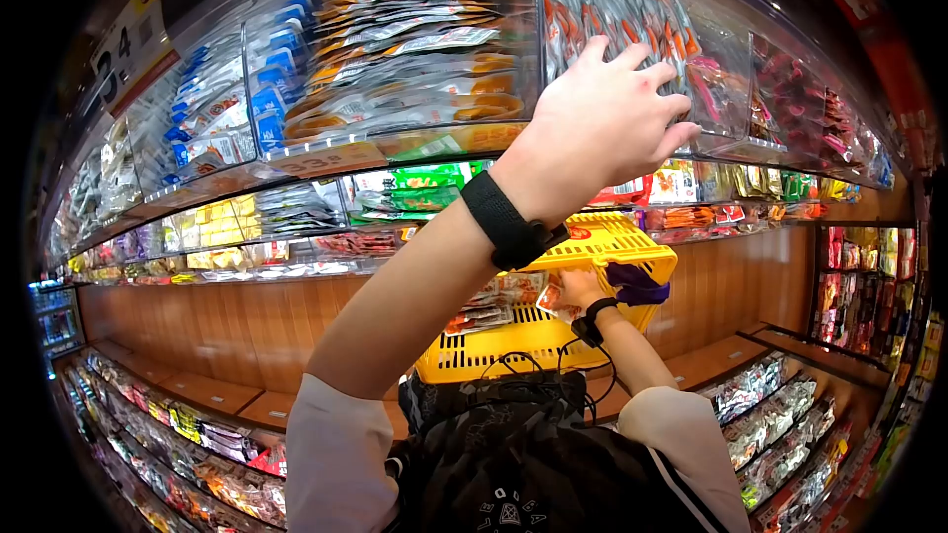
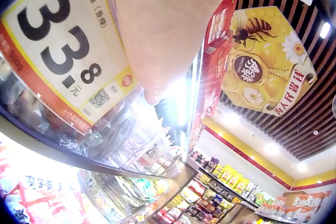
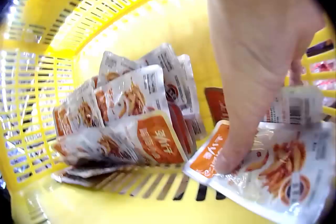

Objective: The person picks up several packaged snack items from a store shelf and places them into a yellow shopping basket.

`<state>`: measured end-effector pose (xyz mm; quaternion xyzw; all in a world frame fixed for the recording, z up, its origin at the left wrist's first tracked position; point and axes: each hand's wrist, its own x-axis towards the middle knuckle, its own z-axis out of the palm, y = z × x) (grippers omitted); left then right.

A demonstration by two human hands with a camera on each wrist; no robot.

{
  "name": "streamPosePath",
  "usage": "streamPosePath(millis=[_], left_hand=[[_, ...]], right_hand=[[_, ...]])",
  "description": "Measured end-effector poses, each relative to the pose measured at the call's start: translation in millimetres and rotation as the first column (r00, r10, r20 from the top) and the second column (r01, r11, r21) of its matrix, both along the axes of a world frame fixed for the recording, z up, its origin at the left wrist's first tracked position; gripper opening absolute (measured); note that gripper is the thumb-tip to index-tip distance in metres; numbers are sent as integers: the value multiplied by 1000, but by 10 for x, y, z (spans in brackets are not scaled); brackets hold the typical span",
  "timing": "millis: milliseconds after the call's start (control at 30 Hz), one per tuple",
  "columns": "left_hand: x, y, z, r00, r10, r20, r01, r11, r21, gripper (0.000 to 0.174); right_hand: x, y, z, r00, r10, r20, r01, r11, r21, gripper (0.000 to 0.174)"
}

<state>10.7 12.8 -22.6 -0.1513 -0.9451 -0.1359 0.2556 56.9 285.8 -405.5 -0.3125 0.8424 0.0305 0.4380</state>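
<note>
White-and-orange packet [image 3: 278, 174]: inside the yellow basket [image 3: 173, 32], at the right in the right-wrist view — near a heap of similar packets [image 3: 131, 95].
Right hand [image 1: 581, 286]: down in the basket, clamped on that packet, thumb on its orange end.
Left hand [image 1: 612, 114]: raised, fingers spread apart, over shelved silver-and-orange packets [image 1: 617, 15] — cannot tell if touching.

Upper shelf [image 1: 227, 178], partitioned: blue-and-white packets [image 1: 212, 118], left; amber-and-silver packets [image 1: 415, 49], stacked flat, centre; orange-and-silver packets [image 1: 578, 15], closely ranked, right of centre. Lower tiers [image 1: 257, 274]: yellow packets [image 1: 227, 219], silver packets [image 1: 296, 207], green packets [image 1: 420, 190], in that order rightward. Yellow basket [image 3: 142, 29], slotted: white-and-orange packets [image 3: 134, 95], overlapping, heaped on base.
</note>
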Motion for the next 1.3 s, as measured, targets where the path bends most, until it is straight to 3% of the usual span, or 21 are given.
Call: streamPosePath(millis=[133, 233, 300, 367, 433, 467, 600, 667, 767, 800, 833, 900, 933, 1000, 1067, 1167, 1267, 1300], left_hand=[[10, 1, -2, 1000, -1, 4, 1, 1000, 9, 33], [20, -7, -8, 1000, -6, -14, 6, 1000, -24, 32], [23, -2, -22, 1000, -5, -29, 5, 1000, -13, 32], [27, -4, -24, 999, 2, -45, -3, 1000, -3, 31], [30, 2, -24, 1000, 6, -24, -5, 1000, 15, 31], [35, 3, -28, 1000, 6, -21, -6, 1000, 14, 31], [21, 7, -29, 999, 11, -34, -11, 1000, 0, 31], [21, 10, -31, 999, 18, -28, -19, 1000, -5, 31], [10, 15, -49, 998, 24, -52, -23, 1000, 11, 32], [3, 16, -60, 999, 20, -46, -20, 1000, 2, 32], [2, 17, -70, 999, 17, -38, -17, 1000, -7, 33], [9, 13, -66, 1000, 17, -26, -16, 1000, 10, 33], [8, 10, -63, 1000, 16, -23, -15, 1000, 7, 33], [-5, 16, -66, 1000, 7, -22, -7, 1000, 9, 33], [-15, 20, -88, 998, 26, -50, -25, 1000, 13, 33], [-5, 25, -63, 1000, 28, -13, -27, 1000, 3, 33], [1, 23, -43, 1000, 18, 0, -18, 1000, 5, 33], [7, 15, -44, 1000, 20, 1, -20, 1000, 4, 33]], right_hand=[[-19, 156, 46, 994, -36, 102, 38, 999, -21, 64], [-26, 233, 125, 969, -142, 202, 119, 986, 120, 62], [-10, 336, 120, 988, 3, 153, 7, 998, -65, 58], [-35, 235, 457, 975, -45, 216, 64, 995, -82, 57], [-56, 127, 690, 923, -104, 371, 210, 943, -259, 54], [-64, 83, 654, 939, -45, 340, 140, 955, -262, 62], [113, -529, 1036, 916, -51, 398, 177, 941, -287, 72], [188, -745, 1089, 845, 25, 535, 136, 956, -259, 78], [144, -737, 916, 918, -57, 393, 139, 973, -183, 71], [10, -672, 1034, 872, -32, 488, 200, 934, -296, 64], [-95, -566, 1083, 871, -26, 490, 193, 936, -294, 64], [-234, -391, 1132, 931, -69, 359, 146, 970, -194, 62], [-257, -377, 1121, 931, -71, 359, 149, 970, -192, 62], [-296, -321, 1060, 947, 60, 316, -103, 987, 121, 63], [-236, -101, 429, 933, 67, 355, -109, 989, 100, 62], [-103, -68, 348, 948, 31, 317, -42, 999, 29, 66], [-74, 70, -344, 954, 223, 201, -216, 975, -59, 80], [-69, 34, -294, 953, 226, 202, -218, 974, -61, 80]])
